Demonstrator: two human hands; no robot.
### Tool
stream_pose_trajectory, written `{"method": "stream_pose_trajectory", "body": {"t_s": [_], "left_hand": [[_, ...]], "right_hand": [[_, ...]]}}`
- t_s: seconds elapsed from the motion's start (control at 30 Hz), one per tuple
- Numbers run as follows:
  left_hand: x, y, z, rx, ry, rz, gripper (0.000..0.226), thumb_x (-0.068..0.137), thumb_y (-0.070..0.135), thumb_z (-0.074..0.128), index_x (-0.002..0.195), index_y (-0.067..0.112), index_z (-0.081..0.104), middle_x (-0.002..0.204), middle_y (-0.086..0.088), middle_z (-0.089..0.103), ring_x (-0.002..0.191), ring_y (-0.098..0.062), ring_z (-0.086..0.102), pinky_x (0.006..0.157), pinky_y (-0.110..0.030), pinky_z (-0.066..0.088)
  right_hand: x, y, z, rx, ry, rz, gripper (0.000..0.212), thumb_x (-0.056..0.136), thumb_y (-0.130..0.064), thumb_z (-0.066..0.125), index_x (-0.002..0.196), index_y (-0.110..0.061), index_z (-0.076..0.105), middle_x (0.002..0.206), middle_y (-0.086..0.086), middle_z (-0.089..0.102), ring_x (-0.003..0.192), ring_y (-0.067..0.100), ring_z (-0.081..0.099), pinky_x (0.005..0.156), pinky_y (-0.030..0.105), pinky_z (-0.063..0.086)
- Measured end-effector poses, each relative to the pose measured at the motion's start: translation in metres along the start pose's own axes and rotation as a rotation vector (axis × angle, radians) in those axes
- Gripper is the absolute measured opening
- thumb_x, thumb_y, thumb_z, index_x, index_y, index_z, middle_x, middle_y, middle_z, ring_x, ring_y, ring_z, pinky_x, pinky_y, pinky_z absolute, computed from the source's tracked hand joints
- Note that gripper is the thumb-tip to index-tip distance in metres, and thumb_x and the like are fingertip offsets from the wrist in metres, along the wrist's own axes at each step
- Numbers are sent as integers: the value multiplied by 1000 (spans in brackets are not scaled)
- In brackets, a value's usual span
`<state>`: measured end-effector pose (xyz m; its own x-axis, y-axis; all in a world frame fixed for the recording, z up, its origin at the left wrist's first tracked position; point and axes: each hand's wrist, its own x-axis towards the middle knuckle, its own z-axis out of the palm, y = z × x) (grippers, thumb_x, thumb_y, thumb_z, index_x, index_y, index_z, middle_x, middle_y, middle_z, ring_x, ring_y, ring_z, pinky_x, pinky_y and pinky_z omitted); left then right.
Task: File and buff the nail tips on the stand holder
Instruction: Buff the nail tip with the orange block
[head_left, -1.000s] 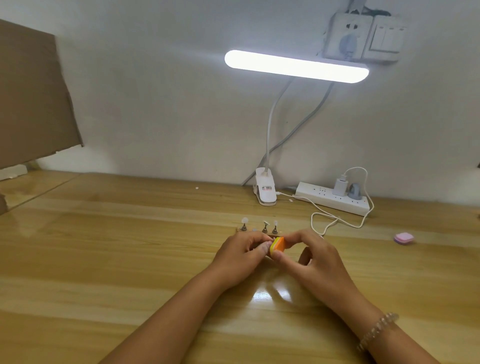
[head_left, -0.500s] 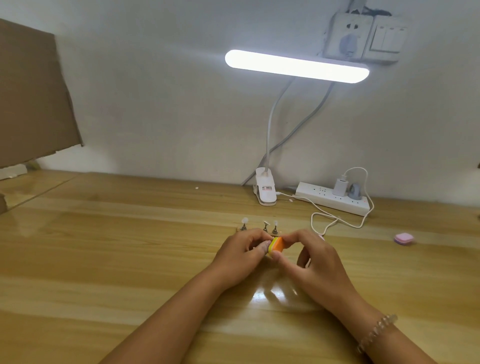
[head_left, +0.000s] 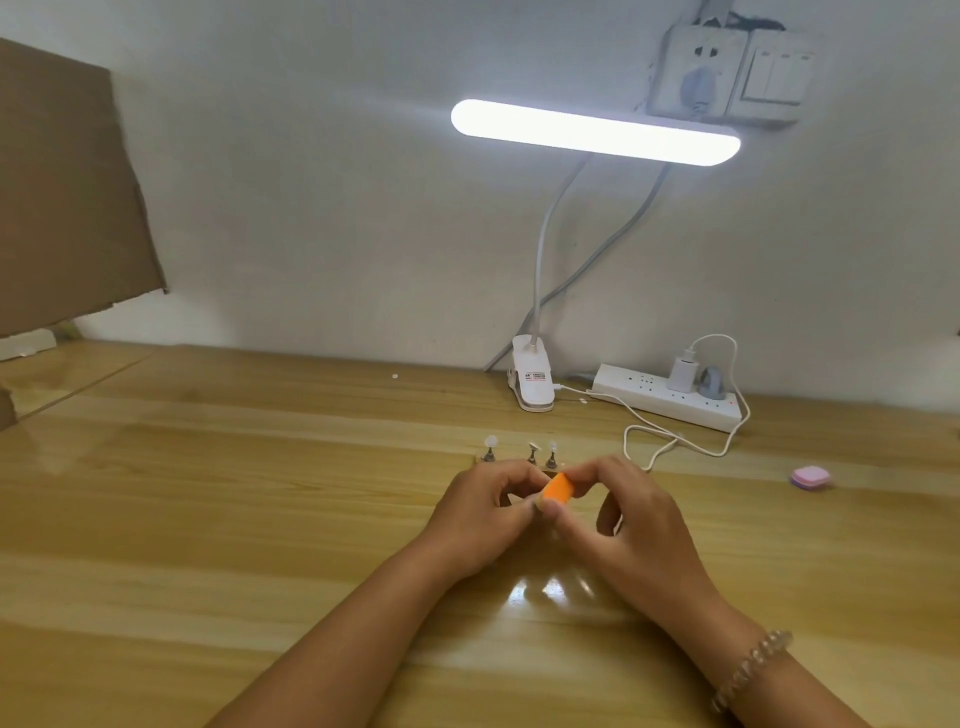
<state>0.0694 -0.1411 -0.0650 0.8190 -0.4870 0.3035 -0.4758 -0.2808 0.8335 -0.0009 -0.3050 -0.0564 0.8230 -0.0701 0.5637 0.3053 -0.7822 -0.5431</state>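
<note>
An orange buffer block (head_left: 558, 487) is pinched between the thumb and fingers of my right hand (head_left: 628, 525) at the middle of the wooden table (head_left: 208, 519). My left hand (head_left: 483, 514) is curled beside it, fingertips meeting the block's left end; what they pinch is hidden. Just behind my hands stands the nail stand holder (head_left: 519, 457), with three small pegs carrying pale nail tips (head_left: 491, 442). Its base is mostly covered by my fingers.
A clip-on lamp (head_left: 532, 382) with a lit bar stands at the back. A white power strip (head_left: 667, 400) with a looping cable (head_left: 670, 441) lies to its right. A small pink block (head_left: 810, 478) sits at far right. Cardboard (head_left: 62, 197) leans at left.
The orange block has turned in my right fingers, now showing more of its orange face. Both hands stay in nearly the same spot in front of the stand.
</note>
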Motion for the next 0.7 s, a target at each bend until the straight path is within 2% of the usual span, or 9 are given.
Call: {"method": "stream_pose_trajectory", "body": {"t_s": [0.1, 0.2, 0.27, 0.33, 0.4, 0.5, 0.63, 0.7], "left_hand": [[-1, 2, 1, -13, -8, 7, 11, 95, 20, 66, 93, 27, 74, 76, 22, 68, 57, 10, 52, 60, -19, 38], [-1, 1, 0, -57, -8, -20, 14, 97, 12, 60, 99, 18, 73, 81, 15, 68, 64, 2, 54, 59, -20, 40], [-1, 2, -1, -59, -4, -18, 16, 98, 11, 58, 97, 21, 70, 80, 16, 68, 64, 6, 55, 57, -13, 39], [-2, 3, -1, -67, -8, -15, 18, 99, 13, 57, 94, 27, 68, 86, 14, 73, 67, 11, 58, 56, -9, 39], [-2, 3, 0, -65, -6, -14, 19, 100, 15, 56, 93, 29, 67, 89, 12, 74, 69, 10, 59, 56, -11, 40], [-1, 1, -1, -49, 2, -11, 19, 100, 13, 55, 95, 25, 70, 80, 14, 68, 63, 7, 54, 57, -16, 40], [-1, 3, -1, -50, -13, -13, 19, 100, 16, 56, 96, 28, 69, 85, 16, 74, 69, 11, 59, 56, -11, 39], [-1, 3, -1, -39, -9, -13, 21, 100, 15, 56, 93, 29, 69, 80, 20, 70, 66, 12, 57, 57, -12, 38]], "right_hand": [[6, 6, -2, 25, 57, 99, 17, 79, -46, 71, 84, -31, 65, 88, -13, 63, 67, 6, 55, 64, 27, 42], [1, 2, 0, -10, 26, 15, 17, 81, -45, 72, 86, -31, 64, 90, -15, 62, 60, 12, 55, 66, 27, 45], [-1, -1, 0, 18, 8, -1, 18, 80, -45, 74, 88, -31, 64, 91, -15, 63, 58, 13, 55, 67, 27, 46], [3, 3, -3, 33, 43, 71, 17, 79, -42, 74, 88, -31, 66, 90, -15, 63, 60, 10, 55, 67, 30, 47], [3, 3, -4, -2, 58, 75, 17, 79, -41, 74, 89, -31, 65, 91, -16, 62, 61, 8, 55, 66, 32, 48], [-3, -4, 0, -42, -10, -28, 24, 75, -43, 75, 92, -32, 62, 92, -18, 61, 57, 12, 54, 65, 29, 48], [4, 1, -4, -15, 90, 90, 22, 75, -38, 77, 91, -29, 64, 90, -15, 62, 60, 9, 54, 68, 37, 50], [1, 0, -3, -30, 59, 37, 24, 75, -38, 78, 91, -31, 62, 91, -17, 62, 58, 10, 54, 67, 37, 50]]}}
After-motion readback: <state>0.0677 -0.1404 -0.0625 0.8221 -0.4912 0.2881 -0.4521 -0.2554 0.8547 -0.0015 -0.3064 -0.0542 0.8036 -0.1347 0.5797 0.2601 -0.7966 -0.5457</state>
